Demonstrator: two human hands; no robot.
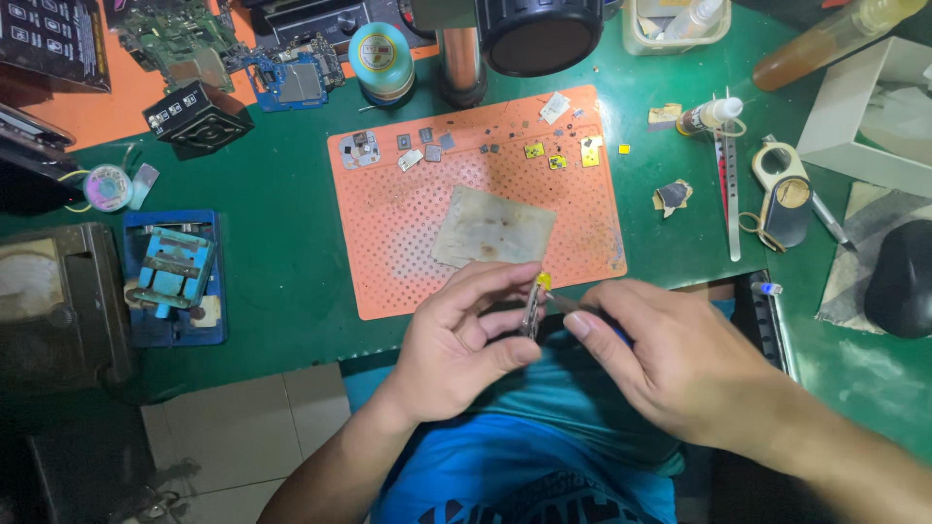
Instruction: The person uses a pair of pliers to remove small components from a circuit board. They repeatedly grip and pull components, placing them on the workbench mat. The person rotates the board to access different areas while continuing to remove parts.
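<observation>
Far left, I saw a blue holder jig [175, 277] sitting idle on the green bench top [291, 252], well apart from the action. Moving right, the orange perforated mat [408, 243] carried a worn grey pad [493, 229] and a scatter of tiny chips along its far edge. Just near of that mat, my left hand [456, 340] was pinched shut on a small thin part [533, 309] with a yellow tip, held edge-up between thumb and fingertips. It looked light, stiff and fragile to me, the sort of piece best gripped by its edges, never its face, and easy to flick away. Right beside it, my right hand [670, 364] was closed around a slim tool [582, 309], its point meeting the part; the view was dim there, so whether it was tweezers or a probe I couldn't tell.
</observation>
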